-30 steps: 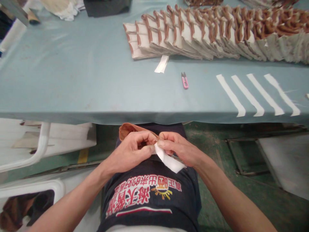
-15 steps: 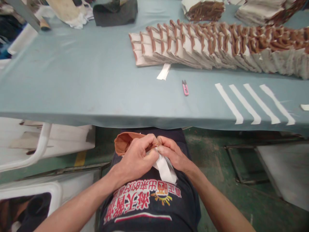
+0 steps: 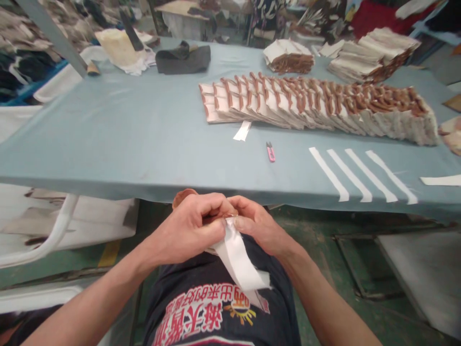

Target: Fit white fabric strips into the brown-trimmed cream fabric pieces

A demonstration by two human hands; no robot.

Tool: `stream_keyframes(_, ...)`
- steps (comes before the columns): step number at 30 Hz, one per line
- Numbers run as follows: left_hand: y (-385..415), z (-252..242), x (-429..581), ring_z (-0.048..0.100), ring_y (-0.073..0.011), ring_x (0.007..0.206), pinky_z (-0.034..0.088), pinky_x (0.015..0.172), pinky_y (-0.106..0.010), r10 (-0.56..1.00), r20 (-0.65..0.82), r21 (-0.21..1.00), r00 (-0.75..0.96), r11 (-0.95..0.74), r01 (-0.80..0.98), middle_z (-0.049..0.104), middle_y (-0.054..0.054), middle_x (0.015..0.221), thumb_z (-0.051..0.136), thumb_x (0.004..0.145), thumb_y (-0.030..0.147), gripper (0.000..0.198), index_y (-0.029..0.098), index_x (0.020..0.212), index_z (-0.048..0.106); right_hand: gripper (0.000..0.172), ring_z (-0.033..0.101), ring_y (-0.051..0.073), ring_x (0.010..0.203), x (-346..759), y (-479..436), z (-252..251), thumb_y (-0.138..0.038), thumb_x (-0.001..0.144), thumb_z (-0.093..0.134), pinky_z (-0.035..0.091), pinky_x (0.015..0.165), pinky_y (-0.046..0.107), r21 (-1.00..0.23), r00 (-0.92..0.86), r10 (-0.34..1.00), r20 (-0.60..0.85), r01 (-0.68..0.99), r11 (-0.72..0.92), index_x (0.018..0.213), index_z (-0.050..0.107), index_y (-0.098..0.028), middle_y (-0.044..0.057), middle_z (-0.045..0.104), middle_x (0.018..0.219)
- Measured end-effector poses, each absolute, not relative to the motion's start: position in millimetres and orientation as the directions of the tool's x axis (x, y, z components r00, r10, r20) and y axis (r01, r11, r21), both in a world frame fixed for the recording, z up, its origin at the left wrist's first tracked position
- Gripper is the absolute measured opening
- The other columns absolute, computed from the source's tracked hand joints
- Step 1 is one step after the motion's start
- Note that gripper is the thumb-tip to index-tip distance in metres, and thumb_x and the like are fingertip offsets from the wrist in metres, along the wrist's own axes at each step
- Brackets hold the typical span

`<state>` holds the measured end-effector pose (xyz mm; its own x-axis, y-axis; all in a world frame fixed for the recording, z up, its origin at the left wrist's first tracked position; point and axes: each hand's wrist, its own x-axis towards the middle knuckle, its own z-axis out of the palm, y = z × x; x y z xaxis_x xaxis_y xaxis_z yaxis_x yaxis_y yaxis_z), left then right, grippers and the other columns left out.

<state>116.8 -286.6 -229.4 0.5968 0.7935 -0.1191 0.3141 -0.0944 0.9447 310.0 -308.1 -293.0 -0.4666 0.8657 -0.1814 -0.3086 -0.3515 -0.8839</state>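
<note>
Over my lap, my left hand [image 3: 201, 223] and my right hand [image 3: 257, 223] meet, both with fingers closed in a pinch. Between their fingertips is the upper end of a white fabric strip [image 3: 237, 259], whose loose end hangs down over the dark apron [image 3: 201, 298] with red and white lettering. Behind my left hand shows the edge of a brown fabric piece [image 3: 183, 196]; most of it is hidden by that hand. Just where the strip meets the brown fabric cannot be made out.
On the blue-covered table [image 3: 126, 134] lie a long row of brown-edged pale fabric pieces [image 3: 288, 103], pink thread snips [image 3: 270, 152], a short white strip [image 3: 242, 130] and several long white strips [image 3: 356, 175]. Fabric stacks [image 3: 288, 55] and dark folded cloth [image 3: 183, 60] lie farther back. White bins [image 3: 68, 226] stand lower left.
The view has tilted up, showing more of the table's far side. More of the white strip now hangs below my fingers, and less of the brown fabric shows behind my left hand.
</note>
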Motion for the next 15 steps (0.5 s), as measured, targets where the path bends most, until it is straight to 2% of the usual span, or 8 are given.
stream_keyframes(2,-288.4,-231.5,113.6,0.043,-0.0080,0.055,0.031,0.049,-0.020,0.763,-0.173,0.955,0.622,-0.025,0.296,0.053,0.005,0.064,0.053,0.079,0.018,0.012,0.015,0.078,0.064,0.043,0.064,0.017,0.093,304.4,-311.5,-292.8,-0.038,0.072,0.089,0.051,0.084,0.028,-0.851,-0.459,0.862,-0.216,-0.345,-0.397,0.106,0.069,-0.021,0.002,0.070,0.103)
stream_keyframes(6,-290.8,-234.7,108.6,0.039,-0.0073,0.052,0.029,0.048,-0.020,0.766,-0.180,0.970,0.618,0.033,0.241,0.049,0.006,0.061,0.052,0.075,0.019,0.008,0.015,0.075,0.060,0.048,0.064,0.017,0.095,298.2,-314.5,-286.7,-0.032,0.067,0.089,0.050,0.087,0.027,-0.702,-0.525,0.786,-0.326,-0.423,-0.573,0.110,0.072,-0.019,0.004,0.070,0.106)
stream_keyframes(9,-291.5,-234.3,104.6,0.036,-0.0076,0.052,0.028,0.048,-0.021,0.746,-0.190,0.977,0.638,0.080,0.197,0.045,0.007,0.059,0.051,0.073,0.020,0.006,0.017,0.071,0.056,0.052,0.065,0.020,0.093,304.1,-309.7,-292.3,-0.045,0.066,0.090,0.052,0.086,0.032,-0.709,-0.562,0.740,-0.368,-0.346,-0.615,0.106,0.072,-0.017,0.006,0.072,0.102)
stream_keyframes(11,-291.9,-233.0,101.3,0.038,-0.0087,0.054,0.030,0.050,-0.022,0.740,-0.186,0.981,0.646,0.098,0.169,0.047,0.005,0.062,0.051,0.073,0.022,0.006,0.017,0.071,0.055,0.052,0.066,0.021,0.090,313.3,-306.7,-298.7,-0.056,0.070,0.086,0.053,0.085,0.035,-0.754,-0.488,0.771,-0.410,-0.294,-0.587,0.103,0.071,-0.018,0.007,0.073,0.099)
stream_keyframes(13,-292.3,-231.4,98.8,0.041,-0.0101,0.057,0.033,0.052,-0.023,0.749,-0.171,0.984,0.640,0.092,0.156,0.051,0.003,0.066,0.051,0.073,0.022,0.007,0.017,0.072,0.056,0.047,0.066,0.020,0.093,323.1,-306.9,-299.6,-0.058,0.078,0.082,0.052,0.091,0.036,-0.841,-0.329,0.857,-0.396,-0.246,-0.483,0.103,0.070,-0.021,0.006,0.073,0.104)
stream_keyframes(15,-292.3,-229.9,98.2,0.043,-0.0108,0.059,0.035,0.053,-0.023,0.747,-0.159,0.985,0.645,0.075,0.156,0.053,0.002,0.069,0.052,0.074,0.022,0.007,0.017,0.073,0.057,0.041,0.065,0.022,0.110,329.4,-311.0,-290.6,-0.054,0.085,0.079,0.046,0.105,0.037,-0.961,-0.189,0.956,-0.226,-0.116,-0.250,0.110,0.069,-0.023,0.007,0.073,0.118)
